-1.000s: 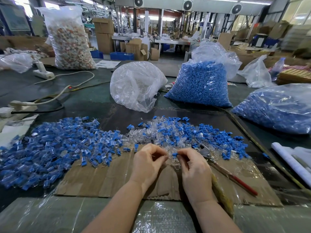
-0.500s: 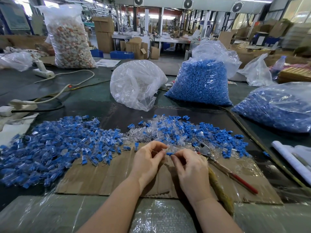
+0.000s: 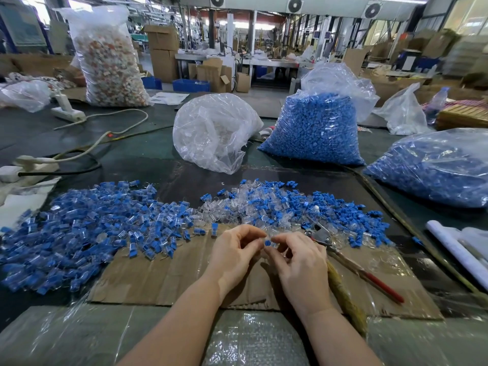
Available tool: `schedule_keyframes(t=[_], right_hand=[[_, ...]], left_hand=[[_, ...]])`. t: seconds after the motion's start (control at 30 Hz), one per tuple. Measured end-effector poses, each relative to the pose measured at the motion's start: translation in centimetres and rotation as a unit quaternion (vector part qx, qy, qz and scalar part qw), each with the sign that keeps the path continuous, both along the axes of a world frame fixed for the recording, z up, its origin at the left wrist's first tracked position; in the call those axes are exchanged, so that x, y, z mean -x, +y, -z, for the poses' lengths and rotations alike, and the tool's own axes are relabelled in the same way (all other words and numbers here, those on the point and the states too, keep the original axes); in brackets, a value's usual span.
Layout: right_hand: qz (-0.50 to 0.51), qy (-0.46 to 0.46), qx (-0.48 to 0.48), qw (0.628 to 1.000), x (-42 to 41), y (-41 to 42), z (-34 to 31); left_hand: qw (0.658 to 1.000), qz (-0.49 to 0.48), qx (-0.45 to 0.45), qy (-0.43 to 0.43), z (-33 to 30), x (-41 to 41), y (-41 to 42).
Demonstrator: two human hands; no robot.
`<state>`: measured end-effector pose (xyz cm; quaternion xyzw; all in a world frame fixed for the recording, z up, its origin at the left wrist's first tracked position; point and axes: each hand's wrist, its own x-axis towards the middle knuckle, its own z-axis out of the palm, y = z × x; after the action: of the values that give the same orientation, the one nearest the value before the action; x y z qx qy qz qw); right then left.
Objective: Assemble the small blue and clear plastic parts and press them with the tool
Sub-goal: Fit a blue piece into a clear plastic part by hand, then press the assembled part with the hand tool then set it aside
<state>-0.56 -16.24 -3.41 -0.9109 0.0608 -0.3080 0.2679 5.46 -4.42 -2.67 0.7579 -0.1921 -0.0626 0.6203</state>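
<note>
My left hand (image 3: 235, 253) and my right hand (image 3: 298, 262) meet fingertip to fingertip over the cardboard sheet (image 3: 169, 281). Between them sits a small blue part (image 3: 267, 243), pinched by my right fingers. My left fingers curl against a clear plastic part (image 3: 272, 237) that is hard to make out. A pile of joined blue and clear pieces (image 3: 87, 231) spreads to the left. Loose blue and clear parts (image 3: 295, 207) lie just beyond my hands. The pressing tool (image 3: 340, 253), with metal jaws and a red handle, lies to the right of my right hand.
A clear bag (image 3: 214, 130), a bag of blue parts (image 3: 317, 130) and another blue bag (image 3: 433, 170) stand behind the piles. White cables and a power strip (image 3: 66, 114) lie at the left. A white roll (image 3: 454, 249) lies at the right edge.
Both hands have drawn closer together and shifted slightly right. The blue part now sits between the touching fingertips.
</note>
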Motion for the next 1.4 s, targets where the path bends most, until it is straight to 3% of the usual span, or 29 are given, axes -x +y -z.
schedule_keyframes(t=[0.53, 0.73, 0.83, 0.93, 1.0, 1.07, 1.3, 1.4], right_hand=[[-0.042, 0.002, -0.001, 0.999, 0.2, -0.1, -0.3], [0.0, 0.039, 0.019, 0.999, 0.5, -0.3, -1.3], [0.086, 0.109, 0.053, 0.989, 1.0, -1.4, -2.2], [0.198, 0.278, 0.129, 0.931, 2.2, -3.5, -2.8], [0.22, 0.377, 0.139, 0.889, 3.1, -4.7, -3.0], [0.221, 0.416, 0.13, 0.872, 3.8, -5.3, -2.9], [0.204, 0.342, 0.165, 0.902, 4.0, -4.7, -3.8], [0.148, 0.315, 0.146, 0.926, 3.7, -4.7, -5.0]], left_hand=[[1.0, -0.004, -0.011, -0.01, 0.0, -0.1, 0.0], [1.0, -0.01, -0.026, 0.009, 0.0, -0.3, -0.1], [0.998, -0.014, 0.013, 0.062, -0.4, -0.4, 0.0], [0.99, -0.023, 0.071, 0.121, -0.7, -0.3, -0.1], [0.983, -0.031, 0.096, 0.152, -0.9, -0.3, -0.2], [0.981, -0.039, 0.095, 0.163, -1.1, -0.4, -0.4], [0.976, -0.07, 0.098, 0.183, -1.5, -0.7, -0.5], [0.973, -0.08, 0.102, 0.193, -1.7, -0.9, -0.3]])
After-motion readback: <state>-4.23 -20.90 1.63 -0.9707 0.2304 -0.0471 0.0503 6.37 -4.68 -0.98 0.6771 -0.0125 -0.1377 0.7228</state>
